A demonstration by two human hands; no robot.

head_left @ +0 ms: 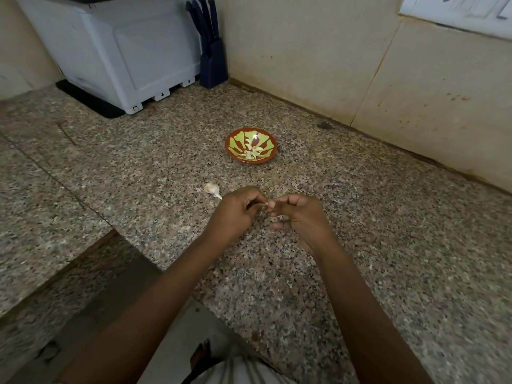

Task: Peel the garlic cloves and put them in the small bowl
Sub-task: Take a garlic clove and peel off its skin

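A small red bowl point(234, 139) with a green pattern stands on the granite counter, and several peeled garlic cloves point(252, 151) lie in it. Nearer to me, a partial garlic bulb point(212, 189) with a stem lies on the counter, just left of my hands. My left hand point(235, 212) and my right hand point(300, 217) meet in front of the bowl. Both pinch one small garlic clove point(266, 204) between their fingertips. Most of the clove is hidden by the fingers.
A white appliance point(122, 48) on a black mat stands at the back left, with a dark knife block point(212, 59) beside it in the corner. A tiled wall point(388, 65) runs along the right. The counter edge point(91, 245) drops off at the lower left.
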